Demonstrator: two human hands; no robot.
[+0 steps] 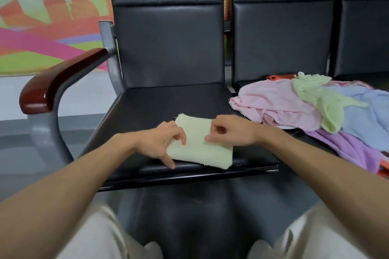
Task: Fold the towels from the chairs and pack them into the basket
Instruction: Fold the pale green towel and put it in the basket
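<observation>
A pale yellow towel (202,145), folded into a small rectangle, lies near the front edge of the left black chair seat (160,103). My left hand (162,143) grips its left end, thumb under the edge and fingers curled on top. My right hand (229,132) rests on the towel's right part with curled fingers pinching the upper layer. A heap of unfolded towels covers the neighbouring seat: pink (271,101), light green (315,94), blue (366,111) and purple (349,147). No basket is in view.
The left chair has a dark red wooden armrest (56,82) on a grey metal frame. Black backrests (168,38) stand behind the seats. A small orange item (277,77) lies behind the heap. My knees in light trousers are at the bottom.
</observation>
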